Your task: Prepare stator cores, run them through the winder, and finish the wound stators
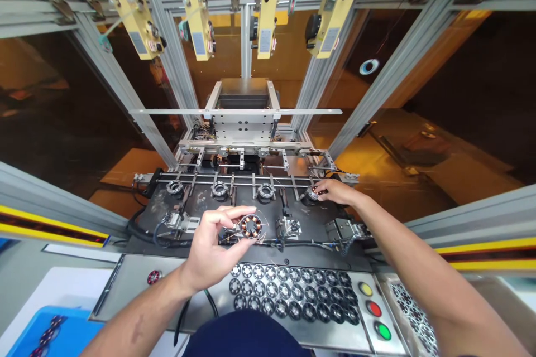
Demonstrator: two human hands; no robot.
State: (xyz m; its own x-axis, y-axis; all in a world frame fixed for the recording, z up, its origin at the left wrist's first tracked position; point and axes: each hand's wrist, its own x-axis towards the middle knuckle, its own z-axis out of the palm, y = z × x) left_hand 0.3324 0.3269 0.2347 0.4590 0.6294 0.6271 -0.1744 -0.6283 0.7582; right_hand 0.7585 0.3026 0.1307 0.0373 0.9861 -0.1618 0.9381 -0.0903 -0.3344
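My left hand (218, 242) pinches a wound motor stator (251, 226) by its rim, between thumb and fingers, above the machine's dark plate. The stator has copper coils, and thin loose wires stick out around it. Farther off to the right, my right hand (333, 192) reaches to the rightmost round fixture (310, 196). Its fingers close around a second stator there, of which a bit of copper shows; the fingers hide most of it. Three similar ring fixtures, the left (175, 188), the second (219, 190) and the third (266, 192), stand in the same row.
Rows of black-and-silver stator cores (293, 292) lie on the metal front panel, beside yellow, red (373, 308) and green buttons. A red-and-black round part (154, 277) lies at left. A blue bin (67, 334) and a box of cores (412, 312) flank the panel. Yellow tool balancers (266, 19) hang overhead.
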